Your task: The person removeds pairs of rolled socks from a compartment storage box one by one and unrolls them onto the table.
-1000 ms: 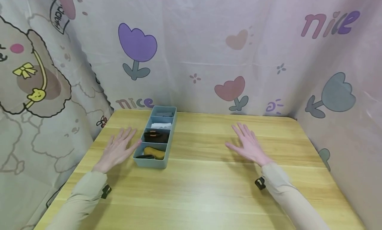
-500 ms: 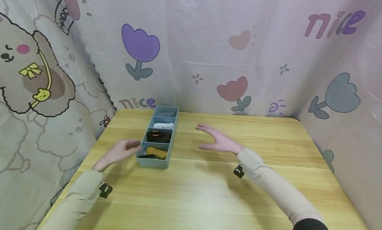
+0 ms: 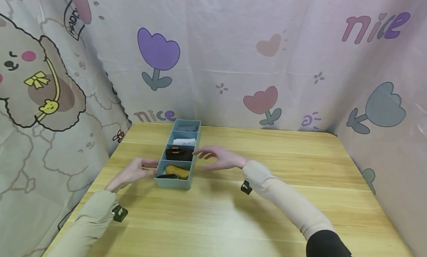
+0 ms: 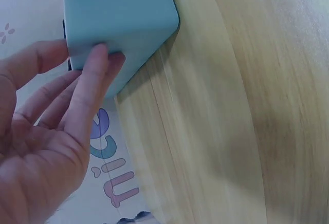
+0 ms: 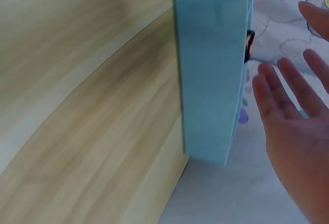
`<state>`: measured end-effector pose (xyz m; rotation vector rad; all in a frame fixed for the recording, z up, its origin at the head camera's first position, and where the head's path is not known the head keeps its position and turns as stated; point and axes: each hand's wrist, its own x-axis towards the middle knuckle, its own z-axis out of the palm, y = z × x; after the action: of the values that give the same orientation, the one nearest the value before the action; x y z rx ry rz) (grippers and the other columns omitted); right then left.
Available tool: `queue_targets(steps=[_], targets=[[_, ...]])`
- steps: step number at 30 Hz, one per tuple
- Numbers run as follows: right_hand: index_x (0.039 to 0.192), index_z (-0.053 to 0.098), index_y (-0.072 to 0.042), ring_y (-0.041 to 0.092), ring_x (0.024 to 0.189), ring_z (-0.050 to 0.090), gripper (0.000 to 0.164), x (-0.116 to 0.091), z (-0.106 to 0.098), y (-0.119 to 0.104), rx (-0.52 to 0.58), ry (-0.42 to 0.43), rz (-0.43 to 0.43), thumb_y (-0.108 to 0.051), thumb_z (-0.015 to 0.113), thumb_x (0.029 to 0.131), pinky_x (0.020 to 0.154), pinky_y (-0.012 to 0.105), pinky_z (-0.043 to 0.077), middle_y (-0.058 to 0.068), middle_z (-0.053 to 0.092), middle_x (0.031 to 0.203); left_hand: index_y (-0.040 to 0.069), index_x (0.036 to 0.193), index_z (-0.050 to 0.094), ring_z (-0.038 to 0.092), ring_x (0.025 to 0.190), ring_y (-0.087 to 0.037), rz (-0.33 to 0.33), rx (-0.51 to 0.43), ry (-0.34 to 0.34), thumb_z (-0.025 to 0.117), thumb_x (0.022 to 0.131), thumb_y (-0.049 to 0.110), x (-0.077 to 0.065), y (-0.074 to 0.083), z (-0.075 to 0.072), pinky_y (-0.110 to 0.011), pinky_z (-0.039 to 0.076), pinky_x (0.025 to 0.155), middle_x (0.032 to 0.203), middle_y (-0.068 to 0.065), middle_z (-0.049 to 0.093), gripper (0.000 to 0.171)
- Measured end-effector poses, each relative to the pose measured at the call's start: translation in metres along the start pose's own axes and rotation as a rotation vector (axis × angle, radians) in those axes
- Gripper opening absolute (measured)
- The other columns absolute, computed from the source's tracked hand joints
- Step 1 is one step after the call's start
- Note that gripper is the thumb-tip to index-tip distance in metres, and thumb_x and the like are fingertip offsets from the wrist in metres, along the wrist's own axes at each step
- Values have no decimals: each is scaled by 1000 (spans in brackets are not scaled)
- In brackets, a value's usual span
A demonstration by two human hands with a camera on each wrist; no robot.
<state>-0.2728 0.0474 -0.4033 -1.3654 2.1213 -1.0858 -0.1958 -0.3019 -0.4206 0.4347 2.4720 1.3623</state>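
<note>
A blue-grey divided organizer box (image 3: 174, 183) stands lengthwise on the table, left of centre. Its front compartment holds a mustard-yellow item (image 3: 178, 171) and a flat black item (image 3: 166, 176); behind them is a dark item with an orange mark (image 3: 180, 154). My left hand (image 3: 131, 171) touches the box's left wall with extended fingers; in the left wrist view the fingertips meet the blue wall. My right hand (image 3: 224, 159) is at the opposite side, fingers loosely bent, close to the right rim. The right wrist view has its fingers beside the box, a gap showing.
A folded white item (image 3: 184, 141) and a grey-blue item (image 3: 187, 129) lie in the box's rear compartments. The wooden table (image 3: 213, 220) ends at a patterned curtain (image 3: 217, 45) behind and on both sides.
My right hand has swept left from the table's right side to the box. My left hand has turned from spread, palm down, to fingers against the box wall. The box stays on the table.
</note>
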Motion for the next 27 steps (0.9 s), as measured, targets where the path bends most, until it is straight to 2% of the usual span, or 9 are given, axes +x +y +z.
queue_targets(steps=[5, 10, 16, 20, 22, 24, 27], targets=[[144, 47, 3, 39, 132, 55, 60, 30, 11, -11, 88, -122, -11, 0, 70, 89, 113, 37, 47, 22, 49, 150, -22, 138, 43, 69, 111, -40, -29, -90, -35, 63, 94, 2, 0, -2, -2, -31, 61, 88, 139, -41, 49, 54], [144, 48, 0, 36, 136, 53, 60, 54, 22, -18, 100, -225, 28, 2, 69, 88, 114, 30, 45, 19, 49, 151, -21, 140, 41, 66, 115, -40, -32, -140, -67, 63, 95, 1, 1, -5, -2, -31, 60, 90, 141, -42, 46, 54], [142, 52, -2, 31, 140, 49, 61, 75, 31, -18, -1, -318, 21, 9, 68, 85, 118, 29, 39, 15, 52, 149, -20, 140, 41, 63, 118, -47, -17, -143, -92, 62, 96, 3, 0, -6, -1, -34, 60, 92, 142, -42, 44, 54], [141, 53, -2, 26, 141, 47, 66, 87, 34, -20, -61, -393, 7, 16, 65, 79, 121, 30, 35, 14, 53, 148, -20, 141, 39, 62, 120, -47, -16, -162, -101, 62, 96, 3, -1, -6, -2, -35, 59, 93, 143, -42, 42, 56], [141, 53, -5, 21, 139, 45, 70, 93, 35, -22, -89, -431, 22, 18, 65, 76, 120, 27, 34, 11, 51, 150, -21, 142, 39, 61, 121, -46, -16, -174, -99, 62, 96, 3, -2, -7, -2, -35, 59, 93, 144, -43, 42, 56], [142, 53, -11, 15, 134, 42, 74, 99, 37, -24, -120, -466, 62, 19, 66, 75, 116, 23, 34, 8, 47, 153, -20, 142, 38, 62, 121, -45, -18, -176, -94, 62, 96, 3, -2, -6, -3, -35, 59, 93, 144, -43, 42, 57], [144, 52, -23, 9, 126, 37, 80, 106, 40, -24, -186, -506, 148, 16, 68, 76, 101, 18, 38, 0, 40, 157, -20, 142, 38, 62, 121, -43, -26, -179, -88, 62, 96, 4, -2, -5, -2, -36, 59, 93, 144, -43, 41, 57]])
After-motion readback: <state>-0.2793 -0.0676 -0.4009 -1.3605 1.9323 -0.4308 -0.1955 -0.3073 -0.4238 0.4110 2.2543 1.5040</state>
